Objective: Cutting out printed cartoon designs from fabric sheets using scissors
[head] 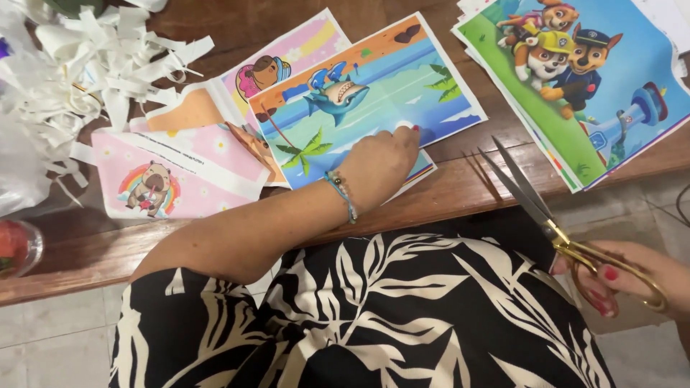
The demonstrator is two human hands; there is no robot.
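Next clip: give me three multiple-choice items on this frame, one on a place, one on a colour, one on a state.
1. Where does the left hand rest?
A. on the shark print
B. on the paper scraps
C. on the floor

2. What colour are the handles of the scissors?
A. black
B. gold
C. blue

3. How do the scissor blades stand?
A. shut
B. slightly apart
C. cutting a sheet

Answers: 1 A, the fingertips press the print's lower edge. 2 B, the loops in the right hand are gold. 3 B, a narrow gap shows between the two tips, clear of any paper.
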